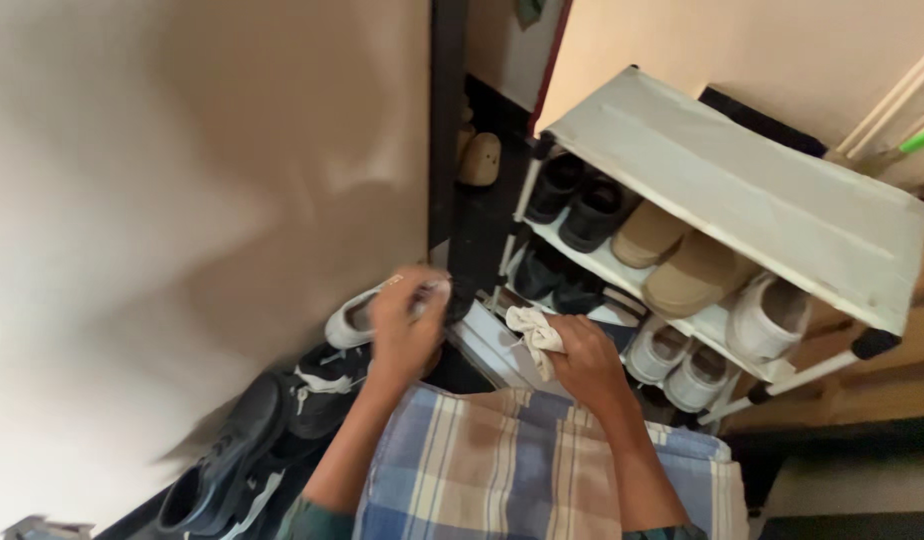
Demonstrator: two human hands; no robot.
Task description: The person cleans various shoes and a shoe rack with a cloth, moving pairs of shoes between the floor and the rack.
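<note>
My left hand (404, 332) grips a white shoe (354, 318) by its upper edge, low near the floor beside the beige wall. My right hand (586, 358) is closed around a crumpled white cloth (530, 330), held just right of the shoe and in front of the shoe rack's lower shelves. Both forearms reach out over a blue and beige checked fabric (502, 470) across my lap. The shoe's toe is blurred by motion.
A white shoe rack (742, 190) with a fabric top stands at the right, holding black shoes (582, 205), tan shoes (682, 260) and white sneakers (682, 365). Black sneakers (252, 440) lie on the floor at lower left. A beige wall (182, 200) fills the left.
</note>
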